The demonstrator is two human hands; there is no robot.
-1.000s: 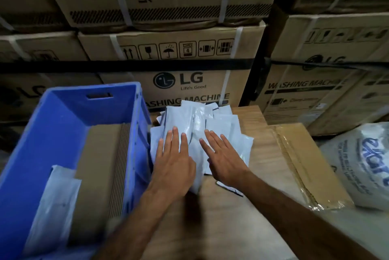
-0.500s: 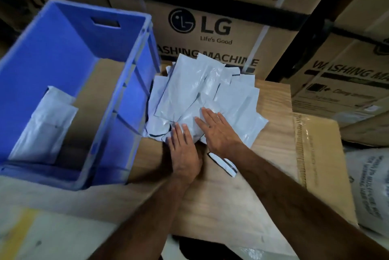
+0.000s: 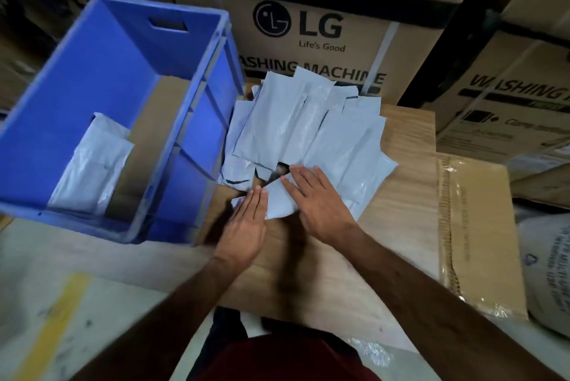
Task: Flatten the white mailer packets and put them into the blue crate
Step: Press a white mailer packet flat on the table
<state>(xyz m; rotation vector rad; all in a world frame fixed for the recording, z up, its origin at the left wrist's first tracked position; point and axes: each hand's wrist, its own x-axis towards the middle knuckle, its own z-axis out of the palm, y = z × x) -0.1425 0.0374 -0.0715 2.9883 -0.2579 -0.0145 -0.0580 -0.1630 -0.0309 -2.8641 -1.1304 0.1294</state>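
Person's red garment (image 3: 287, 359) at the near edge; two bare forearms reaching forward over the worktop (image 3: 398, 226), a wood-grain board.

Left hand (image 3: 246, 220): flat, fingers straight and together, tips resting on the near left corner of a packet (image 3: 279, 198); gripping nothing.

Right hand (image 3: 317, 195): flat, fingers spread, pressing down on the same packet's right side and on the pile edge; gripping nothing.

Pile (image 3: 308, 134): white mailer packets, loosely overlapped, fanned away from the hands on the worktop, just right of the crate; some dark flap edges showing at its near side.

Crate (image 3: 101, 50): blue plastic, on the left, touching or nearly touching the pile; handle slot in its far wall; a brown cardboard sheet (image 3: 151, 146) lining the bottom; one white mailer (image 3: 92, 161) lying inside at the near left.

Flat carton (image 3: 478, 232): brown, taped, lying on the right beside the worktop; a printed white sack (image 3: 549, 272) at the right edge.

Cartons (image 3: 317, 38): stacked behind, printed "LG Life's Good" and "WASHING MACHINE".

Floor (image 3: 46, 319): pale, yellow stripe at near left.
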